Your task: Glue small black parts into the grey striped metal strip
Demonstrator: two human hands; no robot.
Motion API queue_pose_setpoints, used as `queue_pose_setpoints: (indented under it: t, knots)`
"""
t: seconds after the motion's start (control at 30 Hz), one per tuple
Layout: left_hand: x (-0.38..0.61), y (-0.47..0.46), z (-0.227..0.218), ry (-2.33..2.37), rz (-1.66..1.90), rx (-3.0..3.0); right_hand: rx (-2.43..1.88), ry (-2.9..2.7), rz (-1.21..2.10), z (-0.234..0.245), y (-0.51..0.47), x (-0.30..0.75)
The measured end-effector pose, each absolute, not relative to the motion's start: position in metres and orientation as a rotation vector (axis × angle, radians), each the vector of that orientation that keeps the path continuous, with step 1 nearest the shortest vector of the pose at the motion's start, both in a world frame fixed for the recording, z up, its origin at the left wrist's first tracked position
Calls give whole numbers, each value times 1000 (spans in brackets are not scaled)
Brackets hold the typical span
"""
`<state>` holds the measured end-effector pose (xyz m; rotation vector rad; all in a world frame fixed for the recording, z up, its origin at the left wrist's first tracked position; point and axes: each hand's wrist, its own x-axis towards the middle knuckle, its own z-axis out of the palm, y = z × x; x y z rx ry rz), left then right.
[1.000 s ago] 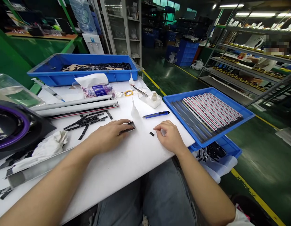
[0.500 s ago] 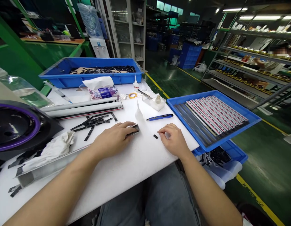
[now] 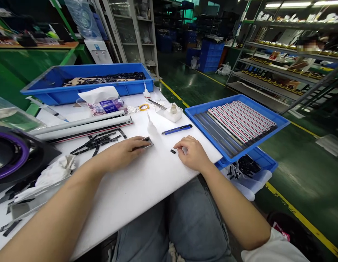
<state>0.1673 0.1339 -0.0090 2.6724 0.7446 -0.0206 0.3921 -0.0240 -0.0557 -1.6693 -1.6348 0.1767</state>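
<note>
Pressing down with my left hand point(image 3: 122, 153), I've got its fingers closed over a small metal piece point(image 3: 147, 141) flat on the white table point(image 3: 147, 189). My right hand point(image 3: 192, 154) sits curled, fingertips pinched together, though I can't tell whether they hold anything. A tiny black chip point(image 3: 173, 151) lies just left of those fingertips; a blue knife point(image 3: 176, 129) lies beyond them.

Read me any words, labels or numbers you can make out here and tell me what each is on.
No text can be read for sure.
Tissue pack: purple label with white lettering, too blurred to read.
Water dispenser: small blue sticker, too small to read.
Blue utility knife: no legible marking.
Striped strips in the blue tray: red and white bands only, no lettering seen.
</note>
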Motion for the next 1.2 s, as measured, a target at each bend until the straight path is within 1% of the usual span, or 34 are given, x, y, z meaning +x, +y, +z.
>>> queue_pose_setpoints:
  t: [0.1,0.2,0.37,0.53,0.7,0.77,0.87,0.93,1.0,1.1,1.17,1.2]
  knots:
    - [170,133,-10,705,-87,2631,-1720,-1728,176,-54,-24,392]
    - [171,126,-11,759,-75,2682,-1747,-1809,166,-54,-24,392]
    - [169,99,-13,882,29,2934,-1742,-1869,150,-55,-21,392]
    - [192,60,-20,740,174,3203,-1717,-1815,99,-55,-25,390]
    - [217,38,-17,741,240,3269,-1601,-1856,23,-56,-34,385]
    - [201,34,-12,688,237,3277,-1571,-1864,26,-58,-36,386]
    - [143,30,-5,622,193,3273,-1545,-1784,81,-60,-38,391]
    - [92,28,-6,783,261,3221,-1514,-1722,106,-60,-40,390]
    - [44,28,-12,1065,352,3137,-1459,-1612,117,-56,-40,377]
    - [-2,28,-26,1342,389,2976,-1304,-1517,209,-46,-37,326]
    - [-14,30,-36,1385,400,2872,-1174,-1687,238,-39,-31,278]
    - [-16,32,-41,1372,431,2837,-1134,-1798,199,-36,-26,254]
